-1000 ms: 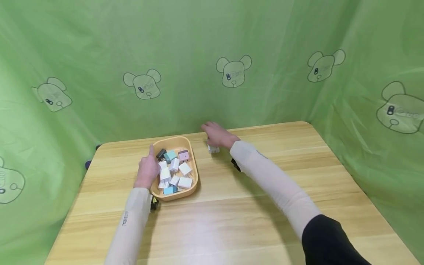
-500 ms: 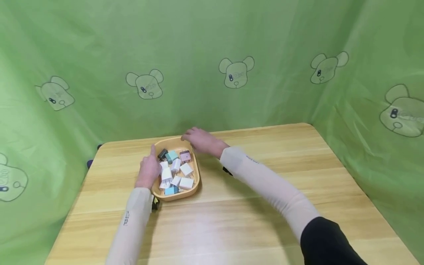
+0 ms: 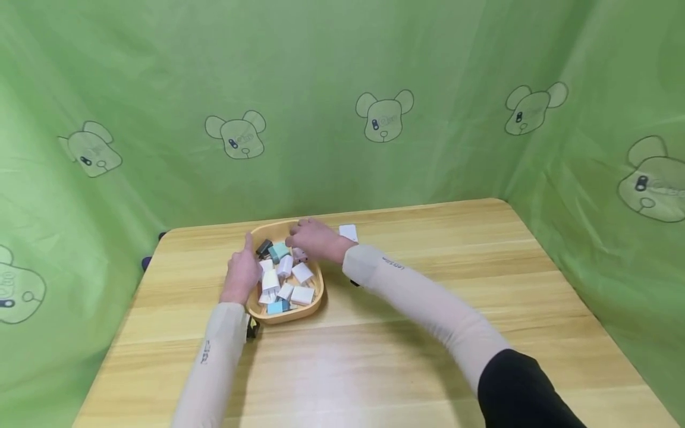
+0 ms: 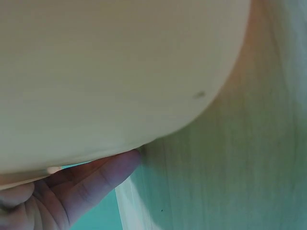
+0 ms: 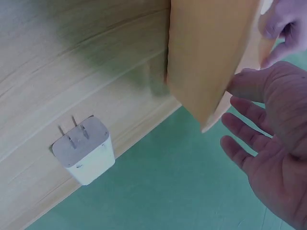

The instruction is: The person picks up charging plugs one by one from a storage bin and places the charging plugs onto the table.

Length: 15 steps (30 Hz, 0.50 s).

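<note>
A yellow-orange plastic basket (image 3: 287,316) holds several charger plugs: white ones (image 3: 302,295), a mint-green one (image 3: 279,251), a blue one (image 3: 277,307), a black one (image 3: 263,247) and a purple one (image 3: 299,255) partly covered by my right hand. My left hand (image 3: 242,272) grips the basket's left rim, index finger pointing along it. In the left wrist view, the thumb (image 4: 103,184) lies against the basket wall. My right hand (image 3: 317,239) reaches over the basket's far right rim. In the right wrist view its fingers (image 5: 247,129) are spread and loosely bent, with nothing seen between them.
A white charger plug (image 5: 86,151) with its prongs showing lies on the wooden table (image 3: 428,249) near the far edge, right of the basket. Behind the table hangs a green curtain (image 3: 310,166) with bear-face prints.
My right hand has moved left from beside the white charger plug to above the basket's far right part, uncovering that plug on the table. My left hand keeps its place on the rim.
</note>
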{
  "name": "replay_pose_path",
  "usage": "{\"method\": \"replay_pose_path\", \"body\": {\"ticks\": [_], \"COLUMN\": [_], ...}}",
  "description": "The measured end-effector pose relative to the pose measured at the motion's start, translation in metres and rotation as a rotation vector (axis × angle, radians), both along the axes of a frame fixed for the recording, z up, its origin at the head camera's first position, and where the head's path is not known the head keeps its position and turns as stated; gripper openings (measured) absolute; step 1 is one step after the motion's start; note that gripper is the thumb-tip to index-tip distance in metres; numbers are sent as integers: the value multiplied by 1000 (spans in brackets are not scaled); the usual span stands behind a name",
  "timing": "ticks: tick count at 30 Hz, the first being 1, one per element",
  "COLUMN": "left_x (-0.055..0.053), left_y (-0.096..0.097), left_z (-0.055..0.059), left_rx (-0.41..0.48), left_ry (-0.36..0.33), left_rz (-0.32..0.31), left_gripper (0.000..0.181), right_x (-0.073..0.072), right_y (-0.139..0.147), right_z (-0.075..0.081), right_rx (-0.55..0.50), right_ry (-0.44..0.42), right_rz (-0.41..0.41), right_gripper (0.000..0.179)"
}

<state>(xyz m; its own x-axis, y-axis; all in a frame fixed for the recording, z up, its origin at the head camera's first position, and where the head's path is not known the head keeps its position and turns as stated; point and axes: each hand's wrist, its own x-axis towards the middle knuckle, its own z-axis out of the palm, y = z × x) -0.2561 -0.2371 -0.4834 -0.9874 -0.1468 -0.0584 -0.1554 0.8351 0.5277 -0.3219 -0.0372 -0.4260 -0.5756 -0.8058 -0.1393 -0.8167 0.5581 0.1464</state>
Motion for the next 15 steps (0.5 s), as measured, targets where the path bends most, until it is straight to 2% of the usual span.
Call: {"method": "replay_pose_path", "body": {"ticks": [4,8,15], "left_x": [0,0,0], "left_y": [0,0,1], "left_z": [-1,-3,-3], "left_rx": [-4,-5,-20], "left_ry": [12,-3,-11], "left_rz": [3,3,0], "left_gripper": [86,87,84], "right_x": [2,4,7], "right_y": [-4,-9,-12], "right_z": [-5,-10,-14], "right_rx": [51,83,110], "right_ry": [23,29,-6], "right_rz": [3,5,-37], "right_gripper": [43,42,46]}}
